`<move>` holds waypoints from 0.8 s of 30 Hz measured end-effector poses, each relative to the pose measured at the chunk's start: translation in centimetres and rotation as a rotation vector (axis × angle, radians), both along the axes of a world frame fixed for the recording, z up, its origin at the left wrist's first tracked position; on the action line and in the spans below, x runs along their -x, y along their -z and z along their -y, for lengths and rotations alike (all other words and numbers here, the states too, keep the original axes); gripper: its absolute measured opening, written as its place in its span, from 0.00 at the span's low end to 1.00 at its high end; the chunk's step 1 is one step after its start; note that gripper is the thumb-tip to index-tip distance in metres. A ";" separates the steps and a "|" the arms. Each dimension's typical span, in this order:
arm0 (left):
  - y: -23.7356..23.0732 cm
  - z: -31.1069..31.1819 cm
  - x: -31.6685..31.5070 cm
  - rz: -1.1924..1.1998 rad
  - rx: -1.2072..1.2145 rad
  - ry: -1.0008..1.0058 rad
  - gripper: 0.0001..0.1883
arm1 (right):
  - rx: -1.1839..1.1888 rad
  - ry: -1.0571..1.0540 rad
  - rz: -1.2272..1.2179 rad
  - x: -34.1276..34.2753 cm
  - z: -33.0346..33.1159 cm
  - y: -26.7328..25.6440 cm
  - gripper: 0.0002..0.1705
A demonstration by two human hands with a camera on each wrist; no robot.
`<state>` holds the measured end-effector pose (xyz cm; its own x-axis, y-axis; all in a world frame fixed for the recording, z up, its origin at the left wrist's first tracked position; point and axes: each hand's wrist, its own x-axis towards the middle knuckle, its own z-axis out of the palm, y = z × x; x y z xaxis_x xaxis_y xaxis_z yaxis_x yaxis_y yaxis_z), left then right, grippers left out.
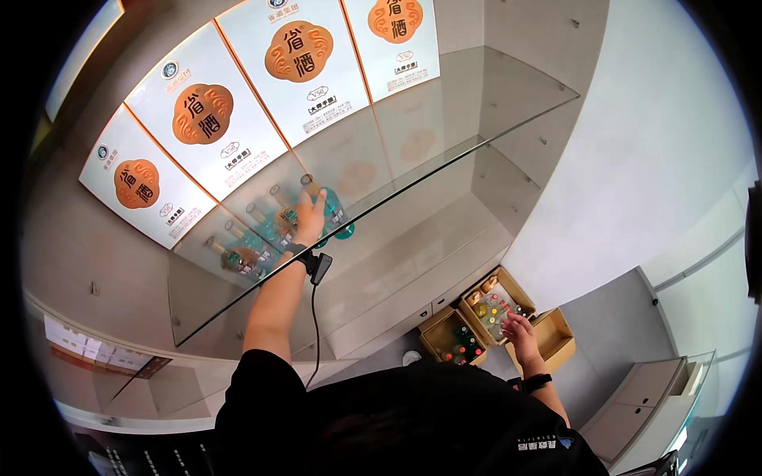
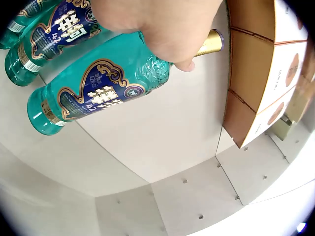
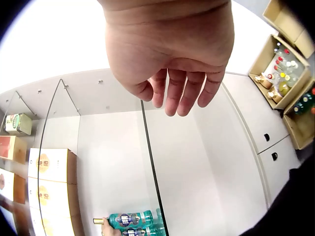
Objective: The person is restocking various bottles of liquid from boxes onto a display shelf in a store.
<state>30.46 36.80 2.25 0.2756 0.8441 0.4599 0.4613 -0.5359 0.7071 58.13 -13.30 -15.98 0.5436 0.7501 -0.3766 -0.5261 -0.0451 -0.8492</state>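
Note:
My left hand (image 1: 309,218) grips the neck of a teal glass liquor bottle (image 2: 98,93). The bottle has a dark blue label and a gold cap (image 2: 211,43), which pokes out past the hand. Similar teal bottles (image 2: 51,32) line up beside it, and in the head view this one is at the right end of the row. My right hand (image 3: 170,64) hangs lower and off to the right, its fingers loosely curled with nothing in them; in the head view it overlaps the cartons on the floor.
A glass shelf edge (image 1: 381,205) crosses in front of my left forearm. Large white boxes with orange emblems (image 1: 313,71) stand above the bottles. On the floor, open cartons (image 1: 559,349) sit close together, two with capped bottles (image 1: 494,311) inside. Cabinet drawers (image 3: 256,113) lie below the shelf.

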 end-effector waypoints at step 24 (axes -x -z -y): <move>2.4 -2.7 -0.7 0.035 -0.082 0.010 0.23 | -0.010 0.077 -0.011 0.5 2.3 0.9 0.15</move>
